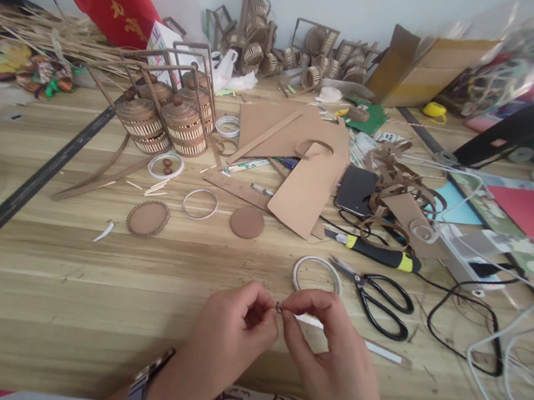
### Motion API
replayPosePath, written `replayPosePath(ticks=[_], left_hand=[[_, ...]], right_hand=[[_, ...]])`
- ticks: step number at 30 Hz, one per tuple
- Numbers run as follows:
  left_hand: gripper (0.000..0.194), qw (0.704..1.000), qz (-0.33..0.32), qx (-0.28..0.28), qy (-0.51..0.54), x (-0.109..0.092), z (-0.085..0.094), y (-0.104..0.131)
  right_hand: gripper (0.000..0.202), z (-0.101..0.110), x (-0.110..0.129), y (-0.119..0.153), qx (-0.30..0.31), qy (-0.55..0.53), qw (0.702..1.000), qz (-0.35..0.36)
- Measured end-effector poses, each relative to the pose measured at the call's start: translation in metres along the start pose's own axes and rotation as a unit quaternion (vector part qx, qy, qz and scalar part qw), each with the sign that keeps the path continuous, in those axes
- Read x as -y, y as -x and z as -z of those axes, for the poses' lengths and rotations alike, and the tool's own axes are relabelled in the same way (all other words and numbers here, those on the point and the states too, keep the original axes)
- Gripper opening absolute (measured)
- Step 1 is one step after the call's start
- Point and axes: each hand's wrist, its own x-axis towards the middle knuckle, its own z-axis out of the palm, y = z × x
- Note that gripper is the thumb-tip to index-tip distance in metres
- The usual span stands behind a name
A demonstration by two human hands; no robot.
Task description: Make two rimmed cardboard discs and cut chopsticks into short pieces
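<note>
Pinching a tiny brown piece (278,307), left hand (236,321) and right hand (332,345) meet near the scissors (359,280).

the left hand (236,328) and right hand (326,341) face each other, fingertips nearly touching. on the left, thumb and index finger press close together in a pinch, the other fingers curled in toward the palm. on the right, thumb and bent index finger meet at their tips, a wide gap arching between them. both wrists slant inward, and the forearms spread apart toward the body.
</note>
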Motion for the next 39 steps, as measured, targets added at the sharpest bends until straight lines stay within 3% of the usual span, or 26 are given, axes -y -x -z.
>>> replayPosePath(ticks=[11,17,26,32,35,39], left_hand=[[0.008,1.000,-0.025,-0.012,0.003,-0.0001,0.0001,0.0031],[0.010,0.999,-0.004,0.021,0.041,0.0015,0.0066,0.0018],[0.008,0.998,0.032,0.023,0.054,0.0022,0.0043,0.0000],[0.007,0.996,0.045,0.037,0.061,0.0009,0.0054,-0.0023],[0.009,0.996,0.045,0.039,0.068,0.0023,0.0056,-0.0012],[0.004,0.982,0.085,0.059,0.158,0.0052,0.0063,0.0001]], right_hand=[[0.012,-0.0007,-0.0014,-0.0017,-0.022,0.026,0.999,0.036],[0.011,0.0013,-0.0055,-0.0070,0.075,-0.065,0.994,-0.039],[0.005,0.0030,-0.0004,-0.0062,0.042,0.047,0.996,0.065],[0.005,0.0034,0.0002,-0.0047,0.040,0.064,0.994,0.083],[0.006,0.0037,0.0006,-0.0035,0.043,0.049,0.995,0.071],[0.006,0.0057,0.0021,-0.0040,0.059,-0.007,0.998,0.014]])
